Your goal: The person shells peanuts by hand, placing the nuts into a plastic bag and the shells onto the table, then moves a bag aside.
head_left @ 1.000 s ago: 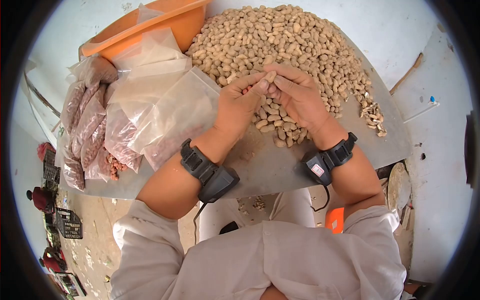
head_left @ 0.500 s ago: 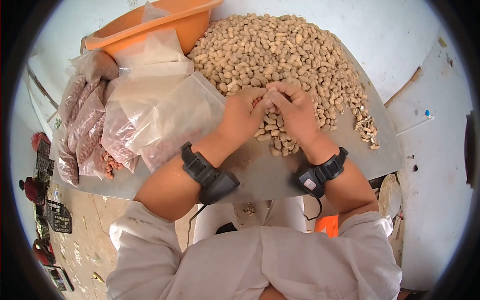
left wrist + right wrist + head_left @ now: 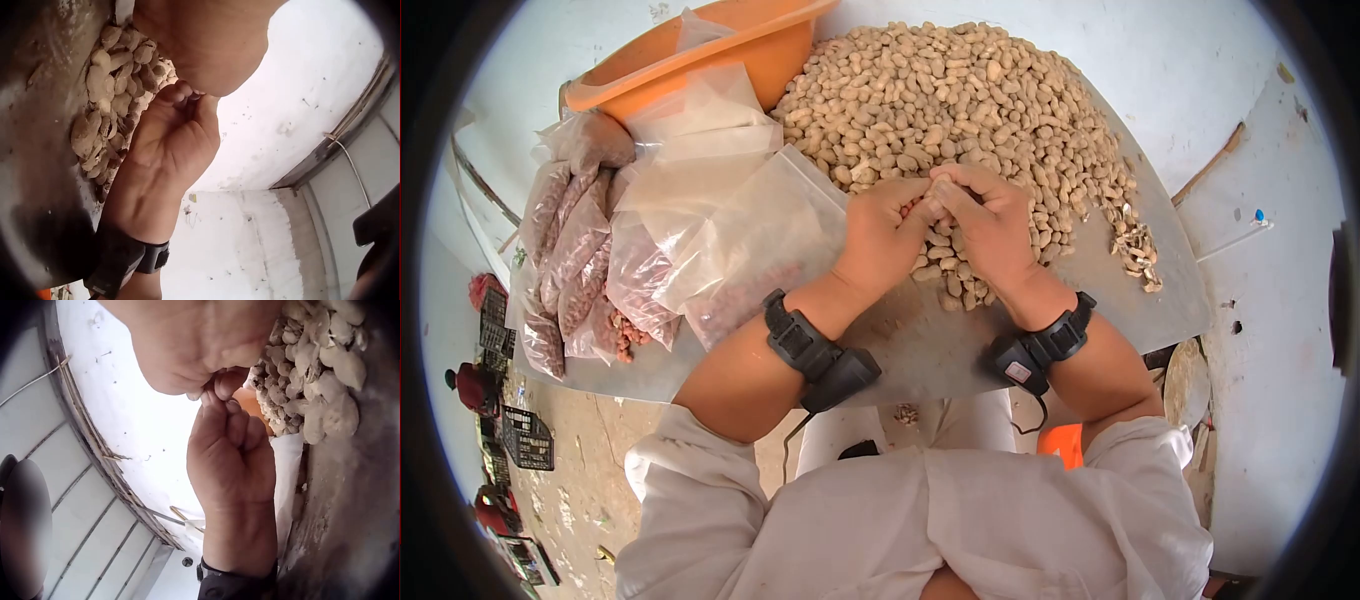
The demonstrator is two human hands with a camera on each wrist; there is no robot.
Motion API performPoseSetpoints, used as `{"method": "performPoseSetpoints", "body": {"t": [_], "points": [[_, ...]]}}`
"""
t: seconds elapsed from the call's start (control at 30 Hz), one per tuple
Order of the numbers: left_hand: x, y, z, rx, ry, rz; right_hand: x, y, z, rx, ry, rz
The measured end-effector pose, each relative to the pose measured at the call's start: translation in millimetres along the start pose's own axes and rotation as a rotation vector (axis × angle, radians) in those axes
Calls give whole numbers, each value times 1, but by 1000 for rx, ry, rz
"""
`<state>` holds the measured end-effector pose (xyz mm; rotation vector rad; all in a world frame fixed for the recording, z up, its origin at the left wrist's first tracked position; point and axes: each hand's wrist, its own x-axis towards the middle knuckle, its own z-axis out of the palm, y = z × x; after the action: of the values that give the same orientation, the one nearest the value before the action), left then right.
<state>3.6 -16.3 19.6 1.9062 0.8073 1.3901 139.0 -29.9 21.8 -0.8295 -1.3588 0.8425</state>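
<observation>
Fingertips meet over the near edge of a heap of unshelled peanuts [image 3: 960, 90]. My left hand [image 3: 878, 235] has its fingers curled around a few red peanut kernels [image 3: 908, 207], partly visible between thumb and fingers. Thumb and forefinger of my right hand [image 3: 997, 235] pinch a peanut against the left fingertips; the fingers hide nearly all of it. Both wrist views show the two hands tip to tip, the right hand [image 3: 169, 147] beyond the left in one, the left hand [image 3: 231, 459] beyond the right in the other.
Clear plastic bags [image 3: 750, 235] lie on the left of the metal table [image 3: 920, 350], beside filled bags of kernels [image 3: 580, 245] and some loose kernels [image 3: 628, 335]. An orange basin [image 3: 700, 65] stands behind them. Broken shells [image 3: 1135, 250] lie at the heap's right edge.
The peanut showed between the fingertips a second ago; now the fingers cover it. Both hands sit slightly lower in the head view, closer together at the tips.
</observation>
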Motion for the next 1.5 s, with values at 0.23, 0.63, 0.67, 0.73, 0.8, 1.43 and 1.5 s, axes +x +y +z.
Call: {"method": "performPoseSetpoints", "body": {"t": [0.23, 0.63, 0.67, 0.73, 0.8, 1.43, 1.5], "points": [[0, 8, -1, 15, -8, 13, -1, -3, -2, -57, -5, -65], [2, 3, 1, -457, 3, -335, 0, 3, 6, 389, 61, 150], [1, 1, 2, -524, 12, -385, -1, 4, 6, 406, 75, 170], [3, -1, 4, -743, -3, -455, 1, 6, 5, 419, 75, 156], [2, -2, 4, -961, -10, -531, 1, 4, 5, 261, 59, 64], [0, -8, 0, -1149, -101, -768, 14, -16, -19, -60, -289, 98], [0, -9, 0, -1167, -108, -764, 16, -17, -23, -140, -194, 22]]}}
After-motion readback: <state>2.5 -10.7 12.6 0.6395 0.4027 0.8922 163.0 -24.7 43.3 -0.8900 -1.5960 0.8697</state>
